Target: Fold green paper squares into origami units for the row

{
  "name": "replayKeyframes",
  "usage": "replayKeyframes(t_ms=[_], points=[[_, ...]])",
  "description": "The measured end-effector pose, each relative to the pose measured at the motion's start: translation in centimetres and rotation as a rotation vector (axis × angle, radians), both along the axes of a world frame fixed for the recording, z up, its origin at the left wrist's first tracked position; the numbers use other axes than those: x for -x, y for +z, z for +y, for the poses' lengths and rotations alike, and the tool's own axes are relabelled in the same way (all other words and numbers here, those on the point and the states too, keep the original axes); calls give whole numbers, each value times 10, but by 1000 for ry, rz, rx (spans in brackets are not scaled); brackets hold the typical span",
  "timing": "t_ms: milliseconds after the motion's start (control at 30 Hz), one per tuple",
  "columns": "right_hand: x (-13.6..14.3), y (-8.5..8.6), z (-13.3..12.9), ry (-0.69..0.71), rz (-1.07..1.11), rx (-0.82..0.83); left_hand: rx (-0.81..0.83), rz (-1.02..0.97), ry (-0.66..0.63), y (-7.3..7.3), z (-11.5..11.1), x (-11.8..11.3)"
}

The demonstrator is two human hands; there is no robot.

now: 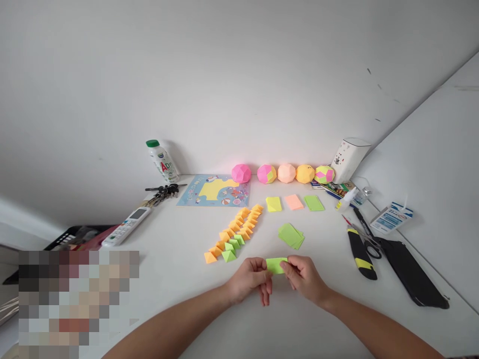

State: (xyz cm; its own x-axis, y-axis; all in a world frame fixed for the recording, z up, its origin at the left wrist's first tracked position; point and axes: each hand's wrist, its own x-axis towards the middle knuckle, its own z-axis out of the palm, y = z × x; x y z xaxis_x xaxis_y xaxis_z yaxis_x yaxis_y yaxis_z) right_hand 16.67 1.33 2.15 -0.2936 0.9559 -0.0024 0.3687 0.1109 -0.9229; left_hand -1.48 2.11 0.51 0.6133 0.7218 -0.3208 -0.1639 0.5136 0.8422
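Note:
Between my two hands is a green sticky note [276,265], shaped as a narrow rectangle that looks folded. My left hand [251,278] pinches its left end, and my right hand [304,277] pinches the right end with the thumb on its face. Just beyond them lies a loose fan of green paper squares [291,236]. To the left, folded orange paper pieces [232,227] stand in two slanting rows, with several folded green pieces [229,256] at the near end. Farther back sit pads of yellow [273,204], pink [294,202] and green [313,203] notes.
Several faceted paper balls [286,173] line the wall beside a blue picture board [213,190]. At left are a bottle [163,162], keys [164,193] and a remote [127,227]. At right lie a utility knife [361,254], scissors [372,249], a black pouch [411,274] and a glue bottle [346,199].

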Motion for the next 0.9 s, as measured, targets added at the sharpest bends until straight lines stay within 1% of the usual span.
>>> replayKeyframes(t_ms=[100,200,267,333,433,633,767,900], points=[[-5,3,4,-10,31,26,21,-67,38,-1,1,0],[-5,0,3,27,42,44,-9,-136,35,-2,1,0],[-2,-5,1,63,26,44,-45,-115,13,-2,-1,0],[1,-11,-2,79,11,41,-73,-52,0,-4,-3,-2],[4,-16,-3,84,31,85,-83,8,15,-6,-5,-3],[3,-14,-4,188,118,230,-88,25,51,-8,-6,-5],[2,-14,-3,149,119,252,-91,48,42,-9,-6,-5],[-3,-11,2,99,88,221,-72,42,66,-8,-5,-5]])
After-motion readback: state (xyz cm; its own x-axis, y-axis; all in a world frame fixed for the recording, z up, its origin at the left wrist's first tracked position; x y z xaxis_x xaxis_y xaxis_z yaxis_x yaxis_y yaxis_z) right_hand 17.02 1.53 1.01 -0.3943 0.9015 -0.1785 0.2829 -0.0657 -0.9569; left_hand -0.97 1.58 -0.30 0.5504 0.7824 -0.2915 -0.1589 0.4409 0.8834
